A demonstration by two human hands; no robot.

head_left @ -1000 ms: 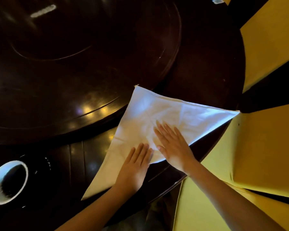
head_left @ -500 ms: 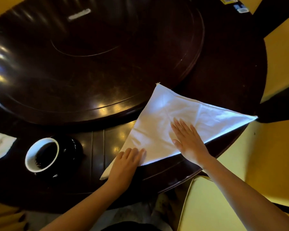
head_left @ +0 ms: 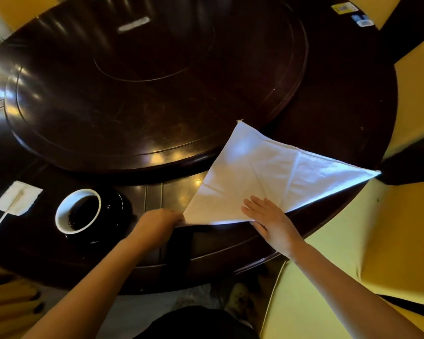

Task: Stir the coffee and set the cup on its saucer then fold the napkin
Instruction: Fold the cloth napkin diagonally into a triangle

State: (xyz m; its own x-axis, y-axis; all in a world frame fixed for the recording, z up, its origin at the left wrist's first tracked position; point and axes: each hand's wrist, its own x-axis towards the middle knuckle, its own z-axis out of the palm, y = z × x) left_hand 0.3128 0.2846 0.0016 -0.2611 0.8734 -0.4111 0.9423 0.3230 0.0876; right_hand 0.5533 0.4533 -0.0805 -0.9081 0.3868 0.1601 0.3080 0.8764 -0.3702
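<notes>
Napkin (head_left: 267,177) lying as a white folded triangle on the near right of the dark table (head_left: 230,243), both hands working at its near edge.

In the head view, the left hand (head_left: 157,222) is curling its fingers round the napkin's near left corner, apparently pinching it, while the right hand (head_left: 269,218) is pressing flat with straight fingers on the cloth by the near edge, gripping nothing. The cup (head_left: 78,211) of coffee is sitting on its dark saucer (head_left: 118,199) to the left, apart from the cloth. The napkin is looking light, soft and limp, and is probably sliding easily on the polished wood. Its corners and folded edges are looking like the best places to take hold, with one palm pinning the middle.
</notes>
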